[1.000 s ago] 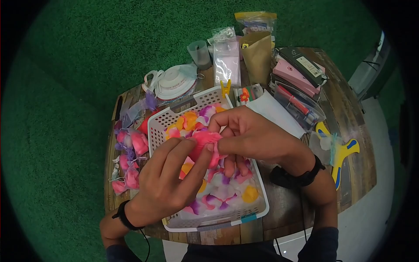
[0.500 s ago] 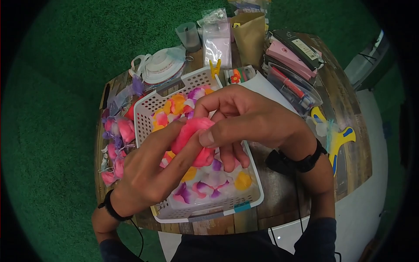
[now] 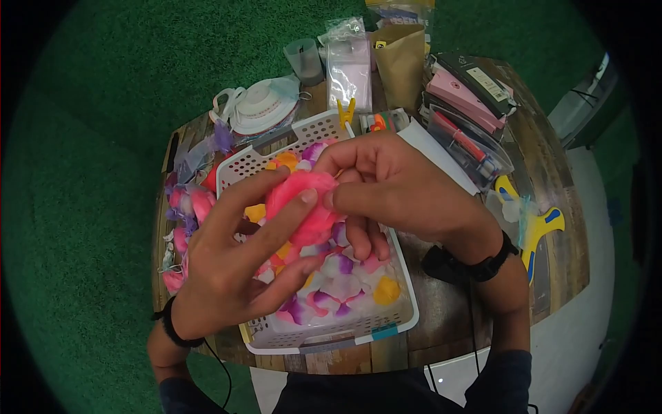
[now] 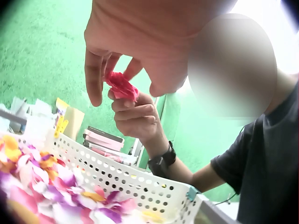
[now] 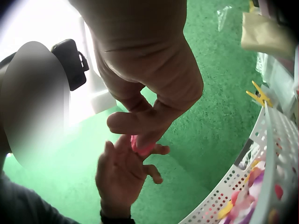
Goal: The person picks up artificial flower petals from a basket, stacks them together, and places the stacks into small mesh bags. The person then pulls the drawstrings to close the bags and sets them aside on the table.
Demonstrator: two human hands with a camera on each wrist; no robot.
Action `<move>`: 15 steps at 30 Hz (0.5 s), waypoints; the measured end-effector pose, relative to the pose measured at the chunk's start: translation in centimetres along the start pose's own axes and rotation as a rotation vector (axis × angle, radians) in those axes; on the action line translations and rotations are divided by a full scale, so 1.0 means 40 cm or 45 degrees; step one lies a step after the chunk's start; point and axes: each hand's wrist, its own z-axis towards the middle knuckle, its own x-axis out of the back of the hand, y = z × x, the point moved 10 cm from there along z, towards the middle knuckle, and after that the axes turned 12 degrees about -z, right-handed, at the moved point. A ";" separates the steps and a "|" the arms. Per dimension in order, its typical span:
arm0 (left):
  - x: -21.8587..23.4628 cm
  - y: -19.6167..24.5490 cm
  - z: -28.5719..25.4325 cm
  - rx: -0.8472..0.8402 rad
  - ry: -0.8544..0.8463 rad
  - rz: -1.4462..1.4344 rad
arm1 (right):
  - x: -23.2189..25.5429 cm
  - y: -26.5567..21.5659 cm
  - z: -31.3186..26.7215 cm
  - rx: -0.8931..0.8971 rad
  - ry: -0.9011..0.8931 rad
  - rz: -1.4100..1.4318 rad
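Observation:
A soft bundle of bright pink petals (image 3: 293, 207) is held between both hands above a white perforated basket (image 3: 407, 290). My right hand (image 3: 407, 190) pinches its right edge between thumb and index finger, the other fingers loosely bent below. My left hand (image 3: 227, 255) has its fingers spread; one straight finger lies across the front of the bundle, another touches its upper left edge, and the thumb stands apart below. In the left wrist view, the pink bundle (image 4: 122, 87) sits at the right hand's fingertips. Loose petals (image 3: 338, 276) in pink, white, purple and orange fill the basket.
A yellow clip (image 3: 346, 112) grips the basket's far edge. Behind are a ribbon spool (image 3: 265, 103), a cup (image 3: 303, 62) and a brown paper pouch (image 3: 400, 65). Pink boxes (image 3: 458, 96) and a yellow-blue tool (image 3: 545, 228) lie right; bagged pink bundles (image 3: 200, 203) lie left.
The pink bundle has turned to show a broader, rounder face. My left hand's fingers have spread, its thumb now apart from the bundle. The right hand still pinches the edge.

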 end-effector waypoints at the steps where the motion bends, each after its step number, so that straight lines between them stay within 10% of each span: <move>1: -0.004 0.000 -0.005 0.001 0.002 0.005 | -0.008 -0.001 0.000 0.003 -0.004 -0.002; 3: 0.003 -0.109 -0.040 0.496 0.334 -0.958 | 0.013 -0.011 -0.003 0.033 0.169 -0.179; 7: -0.062 -0.156 -0.040 0.826 0.257 -1.399 | 0.000 -0.013 -0.010 0.008 0.192 -0.241; 15: -0.025 -0.195 -0.044 0.710 0.432 -1.300 | 0.034 -0.038 -0.019 0.168 0.489 -0.364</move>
